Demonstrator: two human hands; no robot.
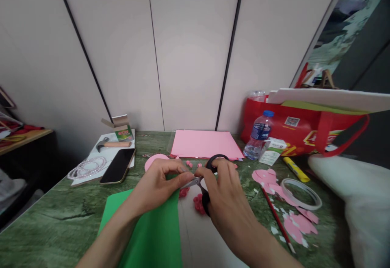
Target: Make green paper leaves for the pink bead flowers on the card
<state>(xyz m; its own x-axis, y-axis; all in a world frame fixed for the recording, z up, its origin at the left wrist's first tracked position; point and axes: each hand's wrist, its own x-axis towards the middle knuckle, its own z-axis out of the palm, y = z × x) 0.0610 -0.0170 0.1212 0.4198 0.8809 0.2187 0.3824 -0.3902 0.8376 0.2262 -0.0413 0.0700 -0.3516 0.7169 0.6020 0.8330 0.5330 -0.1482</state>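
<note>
In the middle of the table, my right hand (225, 195) grips a pair of black-handled scissors (193, 182), their blades pointing left. Against those blades, my left hand (161, 184) is closed in a pinch between thumb and fingers. What it pinches is too small and too covered to make out. Below the hands lie a green sheet (152, 231) and, to its right, a pale sheet (195, 235). Small dark pink rolled pieces (199, 204) sit in a cluster on the pale sheet, and more pink bits (183, 192) lie beside the blades. A pink paper disc (155, 160) is behind my left hand.
Pink sheets (205, 144) lie at the back. Left are a phone (118, 166), a hammer (115, 144) and a small box (122, 129). Right are a bottle (258, 136), red bag (274, 117), glue stick (295, 169), tape roll (317, 203), pencil (277, 219) and pink scraps (300, 224).
</note>
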